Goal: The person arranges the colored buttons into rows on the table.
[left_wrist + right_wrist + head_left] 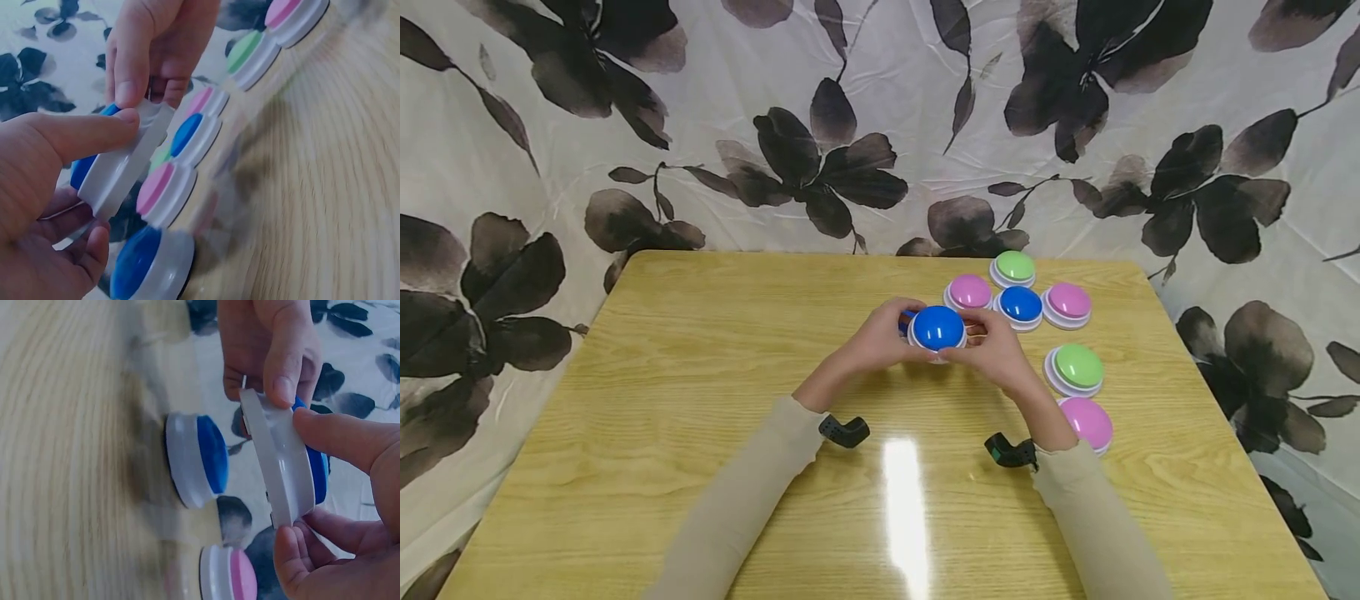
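Two beige sleeves nearest. Near right: pink push button, then green push button, on wooden table. Left hand and right hand together, both clamped on white-based blue push button (dome up), raised off table. Second blue button on table just behind left hand. Beyond right hand: four clustered buttons, two pink, one blue, one green. Floral cloth farthest.

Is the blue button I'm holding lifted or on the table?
Lifted. Your left hand and right hand grip the blue button; wrist views show its base off the table.
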The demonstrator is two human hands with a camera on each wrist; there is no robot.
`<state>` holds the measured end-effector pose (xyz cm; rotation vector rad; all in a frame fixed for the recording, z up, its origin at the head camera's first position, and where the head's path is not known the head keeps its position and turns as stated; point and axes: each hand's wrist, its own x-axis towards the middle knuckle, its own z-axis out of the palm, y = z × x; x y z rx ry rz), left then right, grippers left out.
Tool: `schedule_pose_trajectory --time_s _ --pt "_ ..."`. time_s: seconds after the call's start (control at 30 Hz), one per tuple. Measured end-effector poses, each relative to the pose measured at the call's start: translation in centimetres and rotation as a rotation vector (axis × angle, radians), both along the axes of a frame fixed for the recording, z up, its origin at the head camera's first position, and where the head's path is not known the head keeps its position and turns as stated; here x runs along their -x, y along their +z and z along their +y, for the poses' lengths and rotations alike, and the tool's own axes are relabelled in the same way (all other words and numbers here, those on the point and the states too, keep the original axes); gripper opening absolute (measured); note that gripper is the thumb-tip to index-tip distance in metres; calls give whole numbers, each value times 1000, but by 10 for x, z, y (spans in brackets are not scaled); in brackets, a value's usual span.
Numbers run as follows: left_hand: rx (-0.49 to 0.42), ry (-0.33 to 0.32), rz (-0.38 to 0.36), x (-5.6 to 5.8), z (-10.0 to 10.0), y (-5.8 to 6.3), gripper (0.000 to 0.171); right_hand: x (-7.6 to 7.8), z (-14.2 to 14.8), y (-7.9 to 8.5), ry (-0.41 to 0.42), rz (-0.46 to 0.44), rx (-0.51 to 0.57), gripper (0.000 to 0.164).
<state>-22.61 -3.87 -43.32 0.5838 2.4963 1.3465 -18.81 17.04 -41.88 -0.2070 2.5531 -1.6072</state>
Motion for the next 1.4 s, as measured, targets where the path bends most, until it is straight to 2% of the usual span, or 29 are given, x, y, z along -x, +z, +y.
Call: schedule_pose_trajectory --time_s 0.23,0.4,0.6,0.87,1.13,1.4 --pt "-31 41 19 4 -23 1 78 12 -16 4 70 32 -44 67" --pt "-48 59 13 5 -39 1 76 20 -28 5 123 56 -118 66" --pt "-42 81 8 7 -59 6 77 34 -44 10 171 109 -177 67" --pt "-52 119 -52 12 -82 8 81 52 -64 14 225 104 -252 69" --pt "-43 140 -72 22 -99 1 76 66 -82 11 265 95 -284 68" --pt "-28 162 -59 24 -111 -3 76 73 -95 0 287 128 -271 66"
